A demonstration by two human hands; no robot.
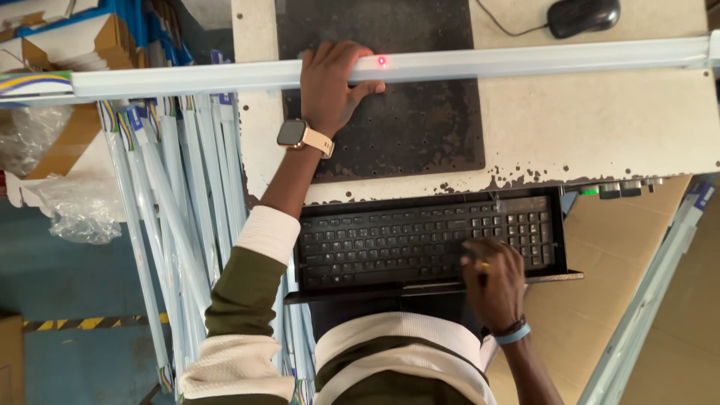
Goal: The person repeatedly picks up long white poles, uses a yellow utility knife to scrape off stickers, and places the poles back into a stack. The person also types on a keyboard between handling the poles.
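Two hands were at work in the head view: the left hand [335, 84] lay pressed flat, fingers together, over a long white tube [480, 66] stretched across the dark perforated plate [420, 124] beside a small red light spot [382, 61], while the right hand [493, 279] rested with curled fingers on the black keyboard [424, 238] in its pull-out tray. Judging by this, holding the tube steady under that spot while keying mattered most. Around them stood a chipped pale worktable [600, 120] with a black mouse [583, 15], a stack of similar tubes [184, 225] at the left, and a blue floor [67, 277].
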